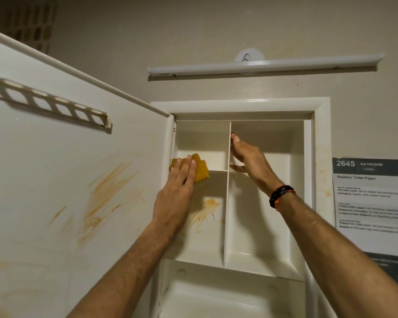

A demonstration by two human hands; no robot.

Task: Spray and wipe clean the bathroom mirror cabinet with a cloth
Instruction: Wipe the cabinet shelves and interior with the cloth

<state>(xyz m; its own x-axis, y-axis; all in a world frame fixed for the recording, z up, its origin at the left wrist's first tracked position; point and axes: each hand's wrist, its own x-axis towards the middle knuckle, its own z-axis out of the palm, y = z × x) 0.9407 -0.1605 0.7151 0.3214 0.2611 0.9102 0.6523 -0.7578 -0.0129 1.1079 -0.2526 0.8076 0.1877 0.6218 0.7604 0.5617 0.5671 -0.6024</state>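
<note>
Head view: the cabinet (240, 104) is set into the wall with its door (78, 180) swung wide open to the left. A vertical divider (227, 203) splits the inside into two columns, and a short shelf (213, 170) cuts the left column into an upper and a lower compartment. The right column holds only the right hand (251, 160); the upper left compartment has nothing standing in it; the lower left one has an orange-brown stain (205, 214) smeared on its back wall. Similar streaks (108, 191) mark the inner face of the door, which also carries a slotted rail (48, 103). The yellow cloth (201, 169) sits at the shelf's front edge on the far left of the cabinet, just above the stain. The left hand (179, 180) presses it there with straight, flat fingers (189, 166) laid over its left half, so the cloth sticks out past the fingertips above and to the right. The right hand, wearing a wristband (280, 196), is open, its fingers straight against the right face of the divider. A light bar (262, 65) hangs above the cabinet, and a printed notice (372, 203) is fixed to the wall at right.
</note>
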